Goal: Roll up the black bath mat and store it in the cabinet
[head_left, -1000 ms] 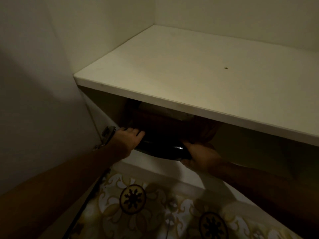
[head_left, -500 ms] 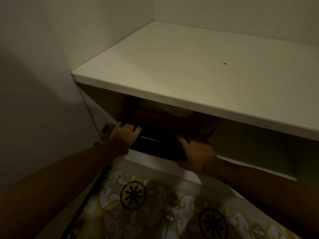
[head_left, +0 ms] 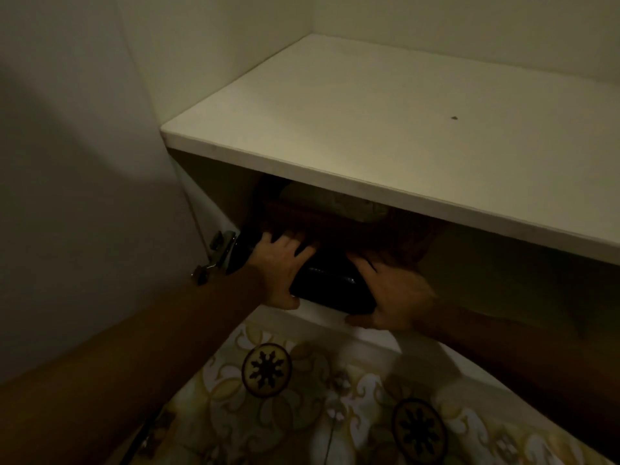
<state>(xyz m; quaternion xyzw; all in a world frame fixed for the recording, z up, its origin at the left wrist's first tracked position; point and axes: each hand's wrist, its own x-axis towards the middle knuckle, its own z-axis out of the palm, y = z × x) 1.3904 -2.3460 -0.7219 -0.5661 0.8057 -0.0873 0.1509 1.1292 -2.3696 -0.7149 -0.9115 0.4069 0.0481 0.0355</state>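
A big white shelf (head_left: 385, 129) sits on top of the cabinet (head_left: 214, 182). Below it, the rolled black bath mat (head_left: 330, 286) lies at the dark opening. The left hand (head_left: 278, 263) and right hand (head_left: 391, 292) hold its two ends, fingers wrapped around it.

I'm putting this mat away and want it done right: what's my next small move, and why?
Probably push the rolled black bath mat further in under the white shelf. Its front end sits at the compartment's opening, gripped between left hand and right hand.
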